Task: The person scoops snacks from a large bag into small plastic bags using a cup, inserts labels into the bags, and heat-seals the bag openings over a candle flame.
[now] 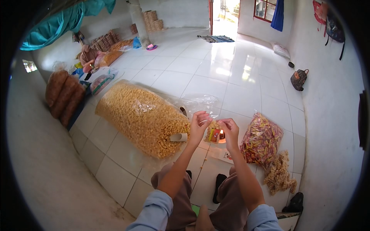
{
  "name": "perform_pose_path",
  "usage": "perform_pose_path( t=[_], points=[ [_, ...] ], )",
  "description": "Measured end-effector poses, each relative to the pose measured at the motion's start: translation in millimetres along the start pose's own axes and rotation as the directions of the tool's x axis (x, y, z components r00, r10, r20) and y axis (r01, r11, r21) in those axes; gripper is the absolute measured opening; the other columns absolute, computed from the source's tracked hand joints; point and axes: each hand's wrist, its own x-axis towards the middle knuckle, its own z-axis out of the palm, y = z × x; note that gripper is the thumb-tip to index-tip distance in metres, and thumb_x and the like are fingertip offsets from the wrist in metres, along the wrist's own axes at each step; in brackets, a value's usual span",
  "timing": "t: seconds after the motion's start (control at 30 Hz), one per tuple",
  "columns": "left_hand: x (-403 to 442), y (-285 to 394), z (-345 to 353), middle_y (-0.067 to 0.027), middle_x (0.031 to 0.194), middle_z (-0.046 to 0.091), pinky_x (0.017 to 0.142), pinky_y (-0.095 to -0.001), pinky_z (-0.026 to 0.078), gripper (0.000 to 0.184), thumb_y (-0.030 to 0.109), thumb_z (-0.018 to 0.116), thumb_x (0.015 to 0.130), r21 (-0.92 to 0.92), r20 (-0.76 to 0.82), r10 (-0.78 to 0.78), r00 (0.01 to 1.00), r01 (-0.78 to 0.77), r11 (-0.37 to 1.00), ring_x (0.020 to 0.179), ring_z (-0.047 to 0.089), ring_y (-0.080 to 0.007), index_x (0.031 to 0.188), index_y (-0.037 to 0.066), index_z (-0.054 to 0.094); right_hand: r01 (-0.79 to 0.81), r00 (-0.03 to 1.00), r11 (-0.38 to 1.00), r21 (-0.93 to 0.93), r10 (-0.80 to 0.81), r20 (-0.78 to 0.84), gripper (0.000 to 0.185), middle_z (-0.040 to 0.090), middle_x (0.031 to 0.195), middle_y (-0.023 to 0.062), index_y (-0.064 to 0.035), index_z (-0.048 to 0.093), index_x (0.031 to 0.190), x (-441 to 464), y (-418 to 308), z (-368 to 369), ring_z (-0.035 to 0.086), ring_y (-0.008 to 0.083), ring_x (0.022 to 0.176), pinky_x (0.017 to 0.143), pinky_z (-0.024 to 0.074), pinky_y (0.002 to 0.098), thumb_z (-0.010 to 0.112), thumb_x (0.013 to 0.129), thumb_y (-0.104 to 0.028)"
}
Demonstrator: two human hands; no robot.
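Observation:
Between my two hands hangs a small clear packet [214,134] of pale snack pieces with a red and yellow label. My left hand [201,122] pinches its top left corner, and my right hand [228,128] pinches the top right. A small orange flame [221,132] shows right beside the packet, partly hidden by it. To the left lies a very large clear bag [138,115] full of yellow snack pieces, with a pale scoop [179,137] in its open end. On the right is a clear bag [262,138] of many small red and yellow packets.
Tan snack pieces [279,173] lie right of my legs. A person [88,56] sits at the far left near stacked goods [106,41]. Brown filled bags [63,94] lean by the left wall. A brown backpack [299,79] sits by the right wall.

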Motion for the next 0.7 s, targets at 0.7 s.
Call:
perform_pose_path(
  t=[0.7],
  points=[
    [3,-6,-8,-0.0006,0.084,0.048,0.068,-0.0204,0.039,0.02,0.002,0.057,0.08,-0.045,0.125,0.121,0.985,-0.116,0.992,0.078,0.05,-0.0064,0.093,0.008,0.042,0.258,0.954,0.965,-0.05,-0.263,-0.146,0.016,0.058,0.08,0.0062,0.0002,0.047,0.088,-4,-5,7,0.058,0.0106,0.075,0.067,0.0462,0.0215,0.059,0.078,0.001]
  ],
)
